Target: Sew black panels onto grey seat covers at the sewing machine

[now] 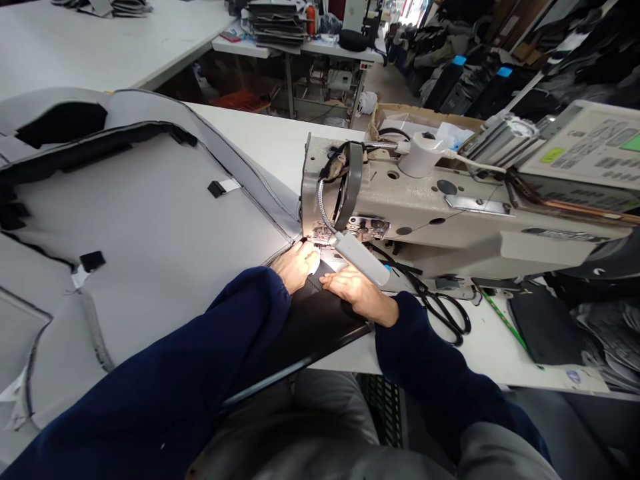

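A large grey-backed padded cover (pixel 165 220) with dark seams spreads over the left side of the table. Its black, leather-like face (pixel 315 320) shows near my lap. My left hand (pixel 296 267) grips the cover's edge close to the needle area of the sewing machine (pixel 345 180), with a small white piece by the fingertips. Just right of it, my right hand (pixel 357 291) has its fingers closed on the black part along a stitched seam. The machine's lamp (pixel 363 259) lights this spot; the needle itself is hard to make out.
Black-handled scissors (pixel 445 310) lie right of my right hand. Beyond them are a green striped strip (pixel 505 320) and dark fabric pieces (pixel 547 327). A control panel (pixel 585 147) stands on the machine, with a cardboard box (pixel 377 120) behind. A second white table (pixel 125 47) is at back left.
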A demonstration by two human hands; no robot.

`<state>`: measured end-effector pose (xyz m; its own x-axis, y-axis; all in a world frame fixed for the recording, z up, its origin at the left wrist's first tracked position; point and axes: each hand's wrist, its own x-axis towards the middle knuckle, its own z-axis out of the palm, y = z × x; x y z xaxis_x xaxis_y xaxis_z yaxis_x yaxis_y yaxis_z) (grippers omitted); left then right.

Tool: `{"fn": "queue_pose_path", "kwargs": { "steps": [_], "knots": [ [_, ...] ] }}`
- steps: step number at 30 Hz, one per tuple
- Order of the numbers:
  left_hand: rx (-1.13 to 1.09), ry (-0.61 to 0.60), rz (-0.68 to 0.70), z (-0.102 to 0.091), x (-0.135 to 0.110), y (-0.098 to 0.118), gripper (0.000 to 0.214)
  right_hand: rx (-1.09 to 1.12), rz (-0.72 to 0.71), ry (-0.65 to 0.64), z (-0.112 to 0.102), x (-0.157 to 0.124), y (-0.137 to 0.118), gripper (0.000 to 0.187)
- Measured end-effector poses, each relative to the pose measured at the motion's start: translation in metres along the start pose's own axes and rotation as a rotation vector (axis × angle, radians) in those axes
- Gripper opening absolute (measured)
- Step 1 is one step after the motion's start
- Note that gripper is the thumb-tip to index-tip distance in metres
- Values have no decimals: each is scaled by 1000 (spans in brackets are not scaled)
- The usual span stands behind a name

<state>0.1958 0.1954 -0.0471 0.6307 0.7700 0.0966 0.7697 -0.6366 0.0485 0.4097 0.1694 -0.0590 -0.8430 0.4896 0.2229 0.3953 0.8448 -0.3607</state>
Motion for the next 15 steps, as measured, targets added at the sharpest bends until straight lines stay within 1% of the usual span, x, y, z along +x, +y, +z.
{"fn": "queue_pose_path", "kwargs": {
  "steps": [3,6,8,11,15],
  "knots": [
    [3,2,58,1,0,-3,33,8,22,-10,-1,1,-1,34],
    [4,21,123,5,-2,-8,34,-1,18,-9,-3,1,-1,33],
    [-5,30,108,7,-3,-9,33,-9,2,-13,-5,1,-1,33],
    [-23,26,51,8,-4,-9,32,-3,-13,-18,-9,3,-1,34],
    [-15,6,17,6,-2,-6,29,20,-1,-35,-14,5,-1,35]
  ]
}}
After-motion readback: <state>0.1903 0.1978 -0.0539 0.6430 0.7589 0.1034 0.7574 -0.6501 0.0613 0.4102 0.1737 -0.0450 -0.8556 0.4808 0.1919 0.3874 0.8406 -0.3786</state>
